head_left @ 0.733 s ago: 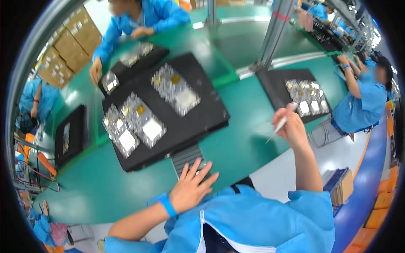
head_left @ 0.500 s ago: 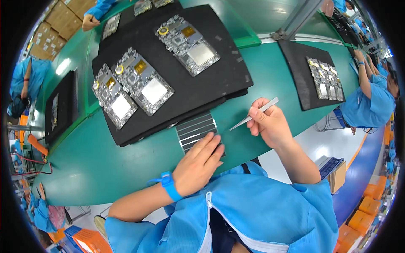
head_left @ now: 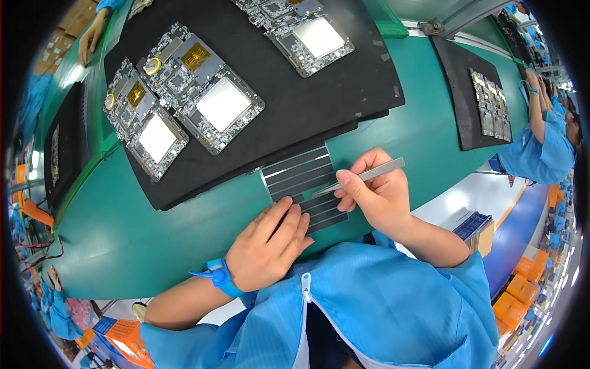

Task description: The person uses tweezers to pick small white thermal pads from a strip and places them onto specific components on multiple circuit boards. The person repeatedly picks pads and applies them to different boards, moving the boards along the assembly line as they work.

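My right hand (head_left: 378, 197) pinches a pair of silver tweezers (head_left: 384, 168), their tips pointing left and touching or hovering just over a sheet of dark strips (head_left: 301, 174). Pale lines divide the strips, and a green gap shows near the tips. My left hand (head_left: 267, 246) wears a blue wrist strap (head_left: 222, 277); its fingers are stretched out, resting on the sheet's lower left. Just beyond lies a black mat (head_left: 295, 117) bearing circuit boards: a small one (head_left: 144, 120) at left, a larger one (head_left: 206, 92) beside it, and another (head_left: 307, 34) farther right, cut off by the picture's edge.
The green table (head_left: 184, 246) runs along the front. At right, another black mat (head_left: 458, 92) carries smaller boards (head_left: 491, 104), near a co-worker in blue (head_left: 534, 150). Another person's hand (head_left: 92, 40) shows at the upper left. A metal post (head_left: 467, 18) rises at the back.
My right hand has brought the tweezers left and down onto or over the strip sheet. My left hand has shifted left, uncovering more strips. The view has moved closer to the mat.
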A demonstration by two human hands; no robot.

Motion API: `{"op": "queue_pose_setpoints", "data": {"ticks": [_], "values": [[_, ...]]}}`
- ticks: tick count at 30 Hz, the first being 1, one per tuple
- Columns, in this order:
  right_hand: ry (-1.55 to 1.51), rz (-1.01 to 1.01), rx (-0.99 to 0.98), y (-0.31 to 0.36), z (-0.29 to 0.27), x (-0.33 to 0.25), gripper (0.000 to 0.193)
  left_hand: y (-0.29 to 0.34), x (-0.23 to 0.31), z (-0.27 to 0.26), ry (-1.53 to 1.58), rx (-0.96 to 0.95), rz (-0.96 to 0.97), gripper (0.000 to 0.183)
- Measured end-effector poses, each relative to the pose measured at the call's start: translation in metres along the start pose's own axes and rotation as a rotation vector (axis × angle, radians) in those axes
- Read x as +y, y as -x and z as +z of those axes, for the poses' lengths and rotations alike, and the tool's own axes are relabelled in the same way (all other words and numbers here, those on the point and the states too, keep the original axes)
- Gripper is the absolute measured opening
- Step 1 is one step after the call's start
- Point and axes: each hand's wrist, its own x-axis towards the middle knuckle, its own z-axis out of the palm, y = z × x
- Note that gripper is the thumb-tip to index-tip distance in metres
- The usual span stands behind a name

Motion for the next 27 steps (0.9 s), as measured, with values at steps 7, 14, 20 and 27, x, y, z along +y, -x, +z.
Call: {"op": "queue_pose_setpoints", "data": {"ticks": [7,14,20,27], "values": [[0.068,-0.053,0.016,-0.002,0.011,0.004,0.022,0.001,-0.002,0.004,-0.019,0.035,-0.006,0.040],[-0.001,0.013,-0.005,-0.004,0.011,0.000,0.023,0.002,-0.001,0.004,-0.023,0.031,-0.062,0.041],[0.056,-0.008,0.000,-0.002,0.011,0.002,0.024,0.002,-0.001,0.004,-0.038,0.030,-0.051,0.041],[-0.044,-0.001,-0.031,-0.002,0.008,0.001,0.023,0.002,0.000,0.003,-0.060,0.007,-0.038,0.035]]}}
